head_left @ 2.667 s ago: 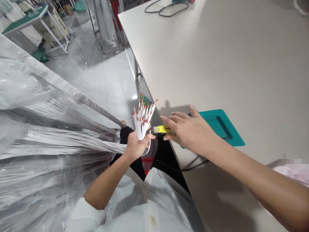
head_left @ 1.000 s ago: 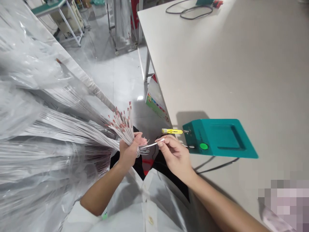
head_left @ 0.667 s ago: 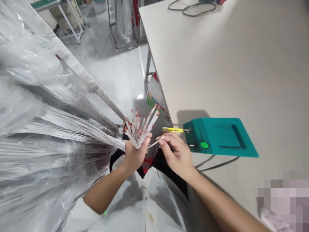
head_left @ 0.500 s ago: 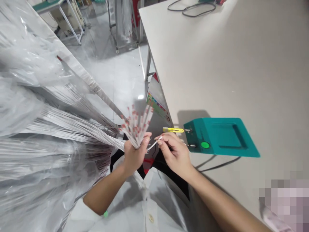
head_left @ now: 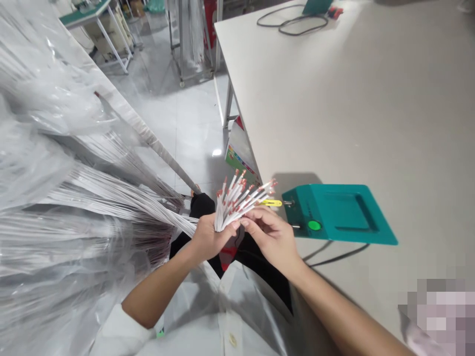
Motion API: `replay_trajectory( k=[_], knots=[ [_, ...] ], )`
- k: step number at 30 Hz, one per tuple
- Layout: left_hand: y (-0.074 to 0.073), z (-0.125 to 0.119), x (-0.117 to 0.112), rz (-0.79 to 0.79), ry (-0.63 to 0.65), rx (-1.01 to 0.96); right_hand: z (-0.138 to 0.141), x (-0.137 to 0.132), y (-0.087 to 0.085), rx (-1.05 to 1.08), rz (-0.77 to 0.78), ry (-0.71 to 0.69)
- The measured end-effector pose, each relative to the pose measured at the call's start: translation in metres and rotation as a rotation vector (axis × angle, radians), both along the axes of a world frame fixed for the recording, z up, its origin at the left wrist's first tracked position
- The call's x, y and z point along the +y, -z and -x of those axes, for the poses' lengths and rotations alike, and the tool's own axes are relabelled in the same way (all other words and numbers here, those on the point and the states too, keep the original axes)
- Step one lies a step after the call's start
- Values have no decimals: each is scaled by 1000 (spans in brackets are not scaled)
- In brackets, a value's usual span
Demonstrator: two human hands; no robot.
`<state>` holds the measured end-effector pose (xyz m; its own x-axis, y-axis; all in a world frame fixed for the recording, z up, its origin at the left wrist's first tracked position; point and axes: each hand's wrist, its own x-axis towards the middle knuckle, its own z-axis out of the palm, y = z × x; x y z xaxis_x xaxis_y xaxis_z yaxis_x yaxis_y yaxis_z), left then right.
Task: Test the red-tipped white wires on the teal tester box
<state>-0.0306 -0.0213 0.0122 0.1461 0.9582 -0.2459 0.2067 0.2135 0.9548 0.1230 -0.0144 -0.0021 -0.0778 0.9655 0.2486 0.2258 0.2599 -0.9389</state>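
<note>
A bundle of white wires (head_left: 232,205) with reddish-copper tips fans out above my left hand (head_left: 213,235), whose fingers are wrapped round it. From that grip the wires run left into a long hanging sheaf. My right hand (head_left: 272,240) is against the bundle's right side, thumb and forefinger pinched together; whatever lies between them is hidden. Just beyond its knuckles, a yellow clip-like piece (head_left: 273,202) is attached to a teal box (head_left: 349,212) with a round green button (head_left: 314,225). A second metal prong (head_left: 296,226) juts from the box towards my right hand.
Plastic-wrapped wire sheaves (head_left: 33,207) fill the left side beside a slanting metal rail (head_left: 159,148). The teal box sits on a pale table (head_left: 352,113), its black cable (head_left: 339,254) trailing below. Another cable (head_left: 302,24) is coiled at the far edge. A wheeled rack (head_left: 181,49) stands behind.
The wire bundle has tilted right, over towards my right hand. The single white wire that stretched between my hands no longer shows apart from the bundle. My right hand stays close by.
</note>
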Motion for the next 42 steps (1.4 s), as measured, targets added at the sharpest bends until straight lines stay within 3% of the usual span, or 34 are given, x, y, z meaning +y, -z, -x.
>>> replay_trajectory(
  k=[6, 12, 15, 20, 25, 27, 34, 37, 42],
  knots=[
    [-2, 5, 2, 32, 104, -5, -11, 5, 0, -102, -73, -125],
    [-3, 15, 9, 224, 251, -9, -25, 9, -15, -426, -312, -349],
    [-6, 16, 10, 324, 261, -20, -24, 7, -19, -597, -495, -382],
    [-4, 10, 11, 390, 118, -210, -19, 4, -8, -727, -852, -182],
    [3, 5, 9, 290, -117, -254, -21, 3, 6, -766, -972, -119],
    [1, 5, 8, 208, -164, -200, -22, 4, 8, -730, -847, -84],
    [-1, 7, 3, 115, -53, -43, -18, 10, 0, -217, -146, -25],
    [1, 4, 1, 117, -48, -13, -15, 14, -4, -141, -37, -94],
    [1, 1, 0, 98, -26, -2, -16, 16, -8, -173, -26, -257]
  ],
)
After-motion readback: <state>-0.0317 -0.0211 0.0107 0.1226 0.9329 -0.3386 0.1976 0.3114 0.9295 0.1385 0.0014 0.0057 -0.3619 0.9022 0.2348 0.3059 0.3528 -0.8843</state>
